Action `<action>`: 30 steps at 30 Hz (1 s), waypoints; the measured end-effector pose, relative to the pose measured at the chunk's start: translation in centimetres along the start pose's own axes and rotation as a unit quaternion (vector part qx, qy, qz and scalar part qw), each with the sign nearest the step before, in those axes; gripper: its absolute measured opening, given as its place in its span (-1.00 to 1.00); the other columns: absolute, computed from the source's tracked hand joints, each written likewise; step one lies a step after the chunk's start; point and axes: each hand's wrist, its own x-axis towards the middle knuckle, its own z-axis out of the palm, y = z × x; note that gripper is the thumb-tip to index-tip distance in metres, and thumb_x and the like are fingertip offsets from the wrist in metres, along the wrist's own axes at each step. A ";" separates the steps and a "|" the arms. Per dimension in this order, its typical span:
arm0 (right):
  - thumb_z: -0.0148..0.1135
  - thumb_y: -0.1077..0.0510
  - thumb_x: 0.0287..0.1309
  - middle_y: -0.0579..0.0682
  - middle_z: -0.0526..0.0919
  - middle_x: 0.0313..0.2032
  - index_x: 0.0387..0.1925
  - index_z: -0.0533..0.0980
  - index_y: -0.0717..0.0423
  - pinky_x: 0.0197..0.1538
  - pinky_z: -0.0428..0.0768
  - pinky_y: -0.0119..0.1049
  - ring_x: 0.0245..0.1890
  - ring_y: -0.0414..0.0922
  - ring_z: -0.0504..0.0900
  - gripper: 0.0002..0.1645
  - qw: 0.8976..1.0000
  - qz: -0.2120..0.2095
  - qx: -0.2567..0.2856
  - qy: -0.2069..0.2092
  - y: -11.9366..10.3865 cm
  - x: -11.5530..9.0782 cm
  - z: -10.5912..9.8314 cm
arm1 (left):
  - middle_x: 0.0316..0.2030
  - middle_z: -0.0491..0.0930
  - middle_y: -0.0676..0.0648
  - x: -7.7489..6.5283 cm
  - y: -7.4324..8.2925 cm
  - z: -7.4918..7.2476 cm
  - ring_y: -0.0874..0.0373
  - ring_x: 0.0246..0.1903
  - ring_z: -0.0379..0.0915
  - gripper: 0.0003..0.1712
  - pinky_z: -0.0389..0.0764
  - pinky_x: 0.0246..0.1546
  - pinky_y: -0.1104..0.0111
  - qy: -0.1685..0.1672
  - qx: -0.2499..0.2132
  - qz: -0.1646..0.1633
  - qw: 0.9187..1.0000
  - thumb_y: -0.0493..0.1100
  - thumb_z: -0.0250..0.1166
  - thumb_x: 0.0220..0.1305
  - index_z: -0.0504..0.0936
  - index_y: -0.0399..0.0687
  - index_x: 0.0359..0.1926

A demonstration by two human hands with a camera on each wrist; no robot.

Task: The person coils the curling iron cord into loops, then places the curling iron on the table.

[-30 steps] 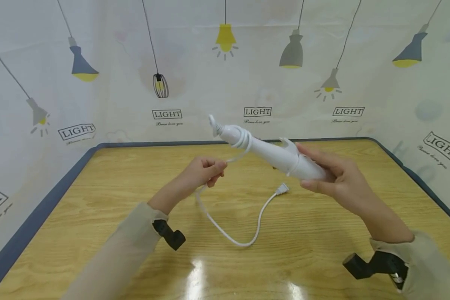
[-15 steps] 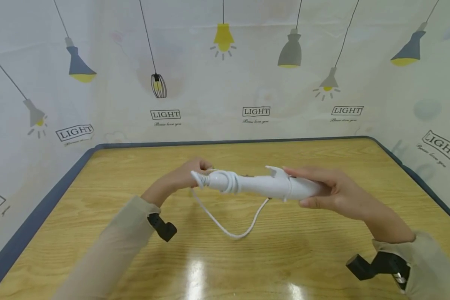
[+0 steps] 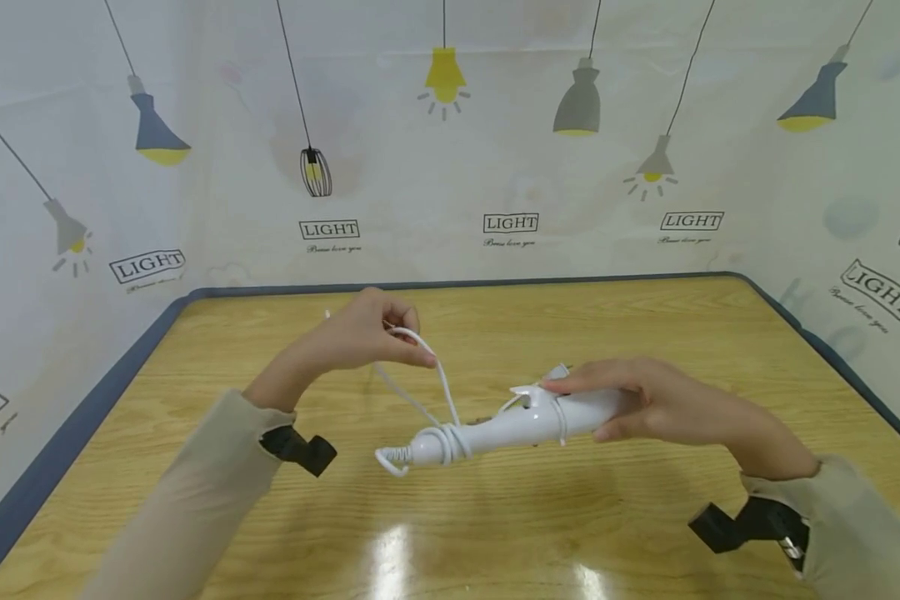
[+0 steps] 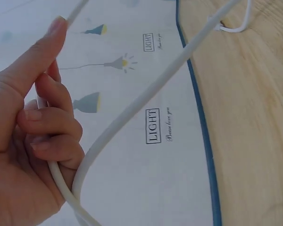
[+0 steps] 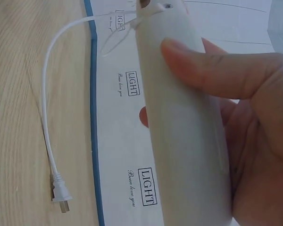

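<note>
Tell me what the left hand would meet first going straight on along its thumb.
Past the white cord it holds, the left hand would probably meet the raised lever on the white device, just short of the right hand; depth is unclear, so it might pass over.

One left hand (image 3: 363,333) and one right hand (image 3: 667,402) are showing: one cord (image 4: 137,102) is running through the left fingers (image 4: 52,121), one wand (image 5: 184,127) is lying in the right fingers (image 3: 600,372), one plug (image 5: 61,191) is resting just beyond, eight printed lamps (image 3: 577,102) (one cut off) are hanging behind.
</note>
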 end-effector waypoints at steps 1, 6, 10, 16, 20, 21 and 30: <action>0.37 0.27 -0.08 0.00 0.48 0.11 0.20 0.40 -0.12 -0.21 0.50 -0.32 -0.07 -0.16 0.48 -0.26 1.000 0.008 -0.013 -0.001 -0.1 0.0 0.0 | -0.64 0.41 -0.01 -0.2 0.4 -0.1 0.21 -0.63 0.14 -0.72 0.25 -0.56 0.39 0.002 0.007 0.008 1.000 -0.13 0.46 -0.05 0.51 -0.12 -0.59; 0.41 0.26 -0.14 -0.02 0.54 0.04 0.18 0.42 -0.21 -0.26 0.50 -0.30 -0.14 -0.18 0.52 -0.23 0.992 0.046 -0.119 0.011 -0.7 0.4 0.0 | -0.53 0.53 -0.01 -1.2 2.8 0.0 0.16 -0.60 0.29 -0.84 0.40 -0.58 0.34 0.018 0.062 0.021 0.998 -0.11 0.40 0.04 0.62 -0.07 -0.52; 0.43 0.27 -0.17 -0.12 0.58 -0.02 0.17 0.43 -0.20 -0.28 0.47 -0.27 -0.22 -0.22 0.51 -0.22 0.979 0.090 -0.180 0.031 -0.8 0.7 0.1 | -0.53 0.55 0.05 -2.1 4.6 0.7 0.17 -0.64 0.39 -0.86 0.48 -0.64 0.33 0.037 0.116 0.014 0.992 -0.10 0.35 0.11 0.62 -0.05 -0.47; 0.43 0.27 -0.16 -0.03 0.58 -0.02 0.17 0.43 -0.13 -0.24 0.50 -0.12 -0.15 -0.07 0.55 -0.24 0.964 0.135 -0.218 0.076 -0.8 0.8 0.3 | -0.55 0.54 0.04 -3.2 6.0 2.0 0.21 -0.73 0.41 -0.86 0.46 -0.69 0.35 0.046 0.155 -0.001 0.987 -0.11 0.25 0.22 0.60 -0.09 -0.36; 0.44 0.23 -0.17 0.04 0.58 -0.01 0.18 0.42 -0.12 -0.31 0.51 -0.10 -0.13 0.02 0.57 -0.22 0.952 0.142 -0.246 0.115 -0.8 0.7 0.2 | -0.58 0.49 0.07 -3.9 6.0 2.6 0.23 -0.75 0.38 -0.86 0.42 -0.72 0.37 0.050 0.181 0.006 0.982 -0.14 0.20 0.27 0.60 -0.10 -0.25; 0.45 0.23 -0.17 0.04 0.58 -0.02 0.19 0.42 -0.13 -0.32 0.51 -0.10 -0.13 0.02 0.57 -0.22 0.949 0.144 -0.251 0.125 -0.8 0.7 0.2 | -0.59 0.47 0.08 -4.1 5.8 2.6 0.24 -0.75 0.37 -0.85 0.41 -0.73 0.38 0.053 0.185 0.008 0.981 -0.15 0.19 0.27 0.60 -0.10 -0.21; 0.46 0.26 -0.22 0.07 0.59 -0.03 0.20 0.40 -0.14 -0.38 0.48 -0.12 -0.19 0.03 0.59 -0.15 0.934 0.131 -0.268 0.199 -0.8 0.1 -0.1 | -0.64 0.41 0.15 -5.1 3.9 3.3 0.34 -0.67 0.36 -0.70 0.40 -0.67 0.41 0.069 0.223 0.041 0.972 -0.16 0.09 0.35 0.45 0.03 0.09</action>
